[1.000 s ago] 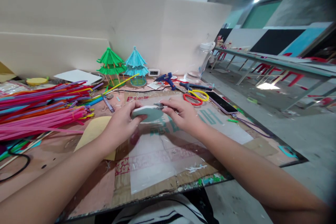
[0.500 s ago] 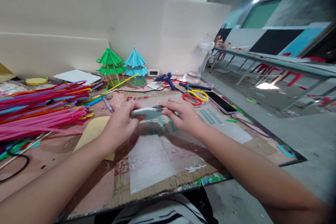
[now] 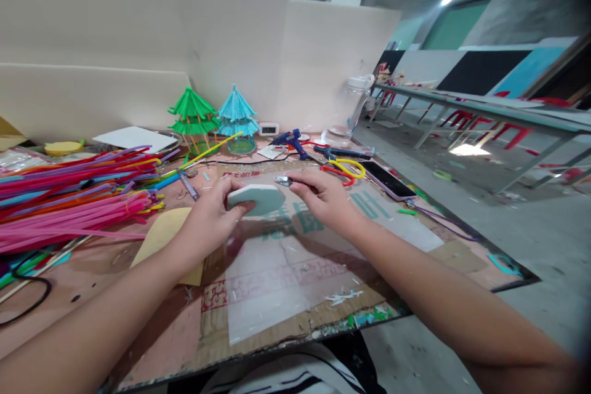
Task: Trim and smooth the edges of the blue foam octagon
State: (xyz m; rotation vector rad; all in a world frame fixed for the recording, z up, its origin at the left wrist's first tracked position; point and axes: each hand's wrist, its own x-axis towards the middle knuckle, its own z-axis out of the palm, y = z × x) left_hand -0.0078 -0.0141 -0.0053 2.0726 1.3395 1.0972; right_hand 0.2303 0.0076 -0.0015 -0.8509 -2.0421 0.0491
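My left hand (image 3: pixel 213 212) grips a flat, pale, many-sided board piece (image 3: pixel 258 199) by its left edge, thumb underneath, tilted above the table. Closed in a pinch, my right hand (image 3: pixel 318 197) holds a small metal blade tool (image 3: pixel 283 181), its tip pointing left. Most of that tool is hidden by the fingers. A narrow gap separates its tip from the board piece. Below both hands lies a translucent printed sheet (image 3: pixel 263 283) over cardboard. A yellow paper piece (image 3: pixel 161 231) lies beneath my left forearm.
Pipe cleaners (image 3: pixel 83 209) are heaped at left. Behind stand a green pavilion model (image 3: pixel 194 114) and a blue one (image 3: pixel 237 114). A glue gun (image 3: pixel 292 140), scissors (image 3: pixel 346 167), phone (image 3: pixel 386 178) and clear bottle (image 3: pixel 353 104) lie or stand to the right. White scraps (image 3: pixel 344 297) lie near the front edge.
My right hand has drawn the blade tool slightly away from the board piece, where it touched or overlapped the edge before. The board piece has tilted, showing more of its flat face.
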